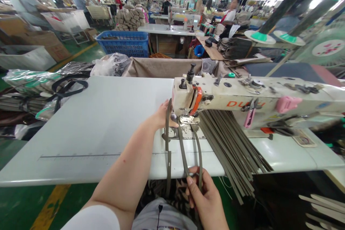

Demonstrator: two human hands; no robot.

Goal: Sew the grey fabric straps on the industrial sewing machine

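A white sewing machine (242,102) stands on the white work table (94,125). A grey-green strap (183,151) runs from under its presser foot (188,119) towards me over the table's front edge. My left hand (163,115) rests beside the presser foot, fingers closed on the strap's far loop at the needle area. My right hand (203,196) is below the table edge, its fingers pinched on the near end of the same strap.
A fan of several grey-green straps (231,147) lies under the machine arm to the right. Black straps and wrapped bundles (54,90) lie at the table's left. A blue crate (125,43), other sewing stations and other people sit behind. Thread cones (285,37) stand at right.
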